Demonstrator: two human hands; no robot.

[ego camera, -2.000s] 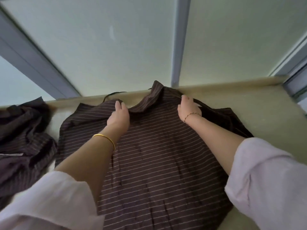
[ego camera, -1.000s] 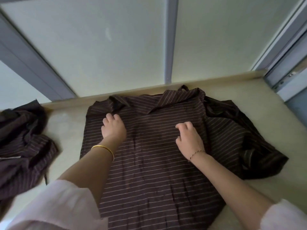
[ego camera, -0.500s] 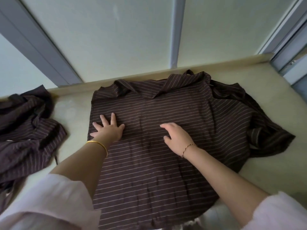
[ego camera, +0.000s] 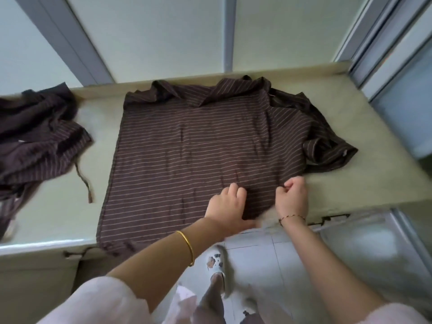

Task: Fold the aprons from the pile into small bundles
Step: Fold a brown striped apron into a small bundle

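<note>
On the pale ledge a brown striped apron lies spread flat, its right side bunched; the pile sits apart at left. At the apron's near edge the right hand pinches the cloth in curled fingers; the left hand rests just beside it, fingers bent on the cloth, grip unclear.
</note>
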